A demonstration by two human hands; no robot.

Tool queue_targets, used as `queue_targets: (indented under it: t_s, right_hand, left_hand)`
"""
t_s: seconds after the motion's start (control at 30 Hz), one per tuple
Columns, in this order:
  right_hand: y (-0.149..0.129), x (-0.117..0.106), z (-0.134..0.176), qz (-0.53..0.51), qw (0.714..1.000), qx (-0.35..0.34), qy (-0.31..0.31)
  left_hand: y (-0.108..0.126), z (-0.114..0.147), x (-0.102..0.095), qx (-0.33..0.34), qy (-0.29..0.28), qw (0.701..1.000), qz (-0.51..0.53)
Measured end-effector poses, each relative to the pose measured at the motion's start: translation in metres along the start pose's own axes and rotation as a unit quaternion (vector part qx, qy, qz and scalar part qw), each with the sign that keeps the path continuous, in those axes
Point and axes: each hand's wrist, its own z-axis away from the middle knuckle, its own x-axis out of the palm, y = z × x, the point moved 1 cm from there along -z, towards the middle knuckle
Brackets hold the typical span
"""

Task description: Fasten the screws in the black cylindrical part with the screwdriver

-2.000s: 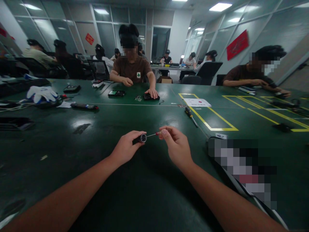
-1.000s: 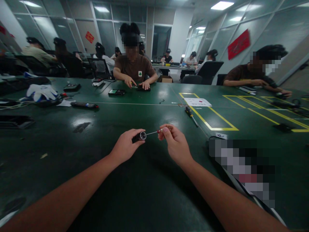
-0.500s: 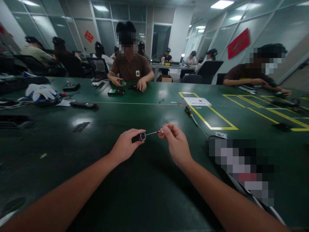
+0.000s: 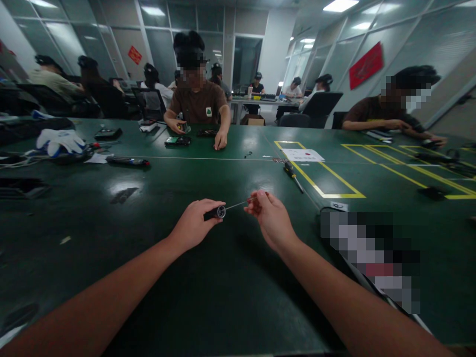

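Just above the green table, my left hand [image 4: 195, 224] is closed around a dark cylinder [image 4: 212, 213] with a pale ring at its open end, which faces right. My right hand [image 4: 270, 218] pinches the red handle of a thin screwdriver [image 4: 238, 204] between thumb and fingers. Its slim metal shaft runs left, and the tip reaches the open end of the cylinder. How deep the tip sits inside I cannot tell. Beyond my right hand, a yellow-and-black screwdriver [image 4: 293, 176] lies on the table.
A white sheet [image 4: 303, 155] lies by yellow tape outlines. White-and-blue gloves [image 4: 61, 142] and a dark pen-shaped tool [image 4: 128, 161] lie at left. A blurred long object [image 4: 366, 258] is near my right forearm. A co-worker [image 4: 197, 106] sits opposite, hands over small parts.
My right hand has rolled slightly and changed its grip on the screwdriver handle, which shows less now. My left hand stays nearly still. The co-worker opposite has lowered one hand onto the table.
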Motion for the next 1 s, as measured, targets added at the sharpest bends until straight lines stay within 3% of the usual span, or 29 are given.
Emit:
queue_targets:
  t_s: [0.13,0.27,0.47,1.0]
  right_hand:
    - [0.002,0.003,0.006,0.117,0.988,-0.095,-0.017]
    - [-0.005,0.007,0.012,0.181,0.972,-0.142,-0.039]
    - [-0.012,0.008,0.013,0.172,0.971,-0.127,-0.106]
    - [-0.008,0.006,0.011,0.122,0.982,-0.116,-0.089]
  left_hand:
    - [0.001,0.000,0.000,-0.012,0.005,1.000,0.007]
    - [0.001,0.000,-0.001,-0.018,0.009,1.000,0.008]
    - [-0.002,-0.001,-0.001,-0.027,0.025,0.999,0.008]
    - [0.000,0.001,-0.001,-0.036,0.032,0.999,0.025]
